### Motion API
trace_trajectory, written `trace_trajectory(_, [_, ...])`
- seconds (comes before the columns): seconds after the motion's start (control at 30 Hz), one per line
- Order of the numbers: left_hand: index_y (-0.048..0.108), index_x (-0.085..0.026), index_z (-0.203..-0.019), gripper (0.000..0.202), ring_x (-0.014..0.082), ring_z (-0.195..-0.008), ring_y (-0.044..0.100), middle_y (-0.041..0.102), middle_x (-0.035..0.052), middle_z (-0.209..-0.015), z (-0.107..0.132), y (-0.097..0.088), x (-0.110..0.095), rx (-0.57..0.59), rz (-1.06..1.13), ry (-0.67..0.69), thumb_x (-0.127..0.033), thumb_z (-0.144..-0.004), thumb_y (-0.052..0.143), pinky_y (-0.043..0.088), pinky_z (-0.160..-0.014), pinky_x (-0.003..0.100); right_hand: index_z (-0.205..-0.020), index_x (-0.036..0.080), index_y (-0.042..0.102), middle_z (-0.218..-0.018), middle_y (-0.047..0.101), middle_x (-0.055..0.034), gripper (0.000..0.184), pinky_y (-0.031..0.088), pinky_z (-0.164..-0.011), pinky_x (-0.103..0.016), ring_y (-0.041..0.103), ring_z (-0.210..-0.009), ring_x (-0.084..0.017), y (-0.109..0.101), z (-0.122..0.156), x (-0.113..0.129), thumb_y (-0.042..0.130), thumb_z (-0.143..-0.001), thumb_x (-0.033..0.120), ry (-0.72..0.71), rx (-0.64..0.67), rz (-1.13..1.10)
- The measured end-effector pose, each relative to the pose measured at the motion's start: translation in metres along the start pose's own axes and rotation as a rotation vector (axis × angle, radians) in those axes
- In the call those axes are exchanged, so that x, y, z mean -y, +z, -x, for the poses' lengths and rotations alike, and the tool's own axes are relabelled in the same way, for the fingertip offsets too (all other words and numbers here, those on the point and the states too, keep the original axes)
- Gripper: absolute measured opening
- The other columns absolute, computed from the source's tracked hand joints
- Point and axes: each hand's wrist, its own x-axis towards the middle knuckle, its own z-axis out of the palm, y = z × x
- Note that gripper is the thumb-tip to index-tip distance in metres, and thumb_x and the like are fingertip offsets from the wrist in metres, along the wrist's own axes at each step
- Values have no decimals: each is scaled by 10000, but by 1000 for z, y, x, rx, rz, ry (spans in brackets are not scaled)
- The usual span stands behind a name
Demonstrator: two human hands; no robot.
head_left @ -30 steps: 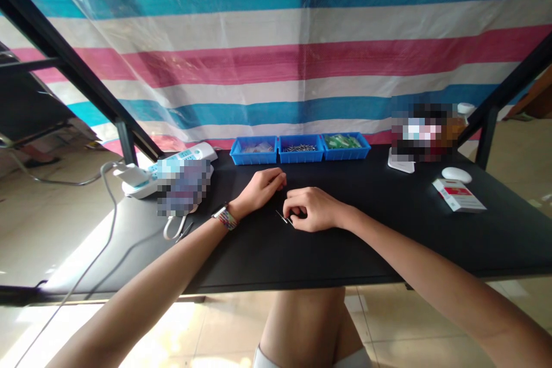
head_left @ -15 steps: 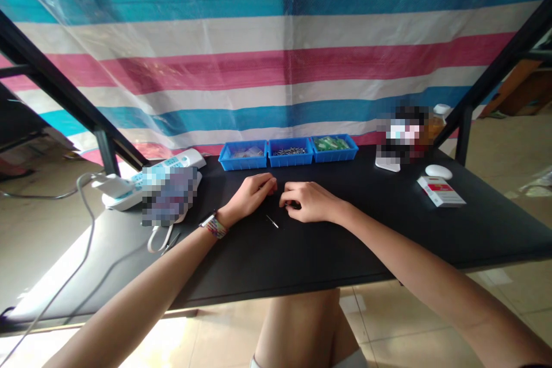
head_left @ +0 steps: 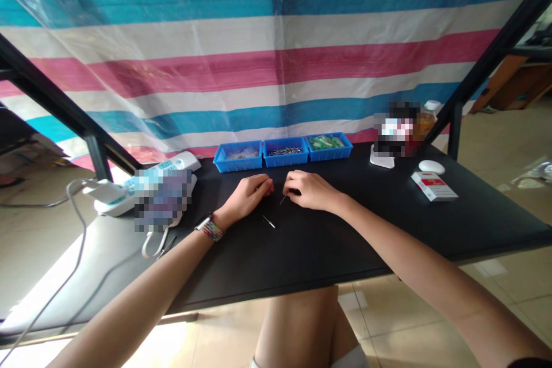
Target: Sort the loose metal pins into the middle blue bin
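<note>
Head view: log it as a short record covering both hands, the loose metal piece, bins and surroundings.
Right hand: grip on a thin metal pin
Left hand: fingers curled; contents, if any, hidden
Loose metal piece: on the black tabletop
Blue bins: three in a row; metal pieces in the middle, green items in the right
Left side: power strip
Right side: red-and-white box
</note>
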Motion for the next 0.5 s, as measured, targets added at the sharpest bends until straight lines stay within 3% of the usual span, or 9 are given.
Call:
trace_trajectory(0.1, [656, -187, -865, 422, 191, -768, 643, 689, 38, -820, 0, 0, -1, -1, 8, 1, -516, -1065, 483, 499, -732, 288, -960, 201, 770, -999, 697, -50, 167, 442, -733, -262, 656, -940, -185, 5, -2, -4, 693, -896, 67, 18, -23, -58])
trace_trajectory(0.23, [681, -185, -962, 355, 187, -769, 635, 694, 37, -850, 1, 0, -2, -20, 32, 4, -513, -1025, 563, 498, -709, 278, -973, 194, 788, -938, 684, -36, 179, 467, -726, -257, 632, -791, -146, 14, -5, -9, 664, -906, 84, 47, -146, -263])
trace_trajectory(0.37, [685, -181, -982, 295, 180, -764, 628, 696, 39, -867, 1, 0, -2, -37, 50, 13, -471, -986, 630, 491, -689, 268, -1102, 188, 786, -909, 704, -25, 232, 496, -690, -262, 617, -706, -135, 20, -9, -10, 671, -901, 170, 136, -258, -514])
trace_trajectory(0.5, [678, -183, -960, 310, 187, -773, 637, 694, 46, -859, 1, 1, -2, -59, 52, 15, -480, -1004, 601, 495, -696, 274, -1120, 196, 755, -863, 740, -15, 247, 533, -725, -280, 669, -741, -157, 23, -11, -6, 675, -900, 275, 242, -267, -674])
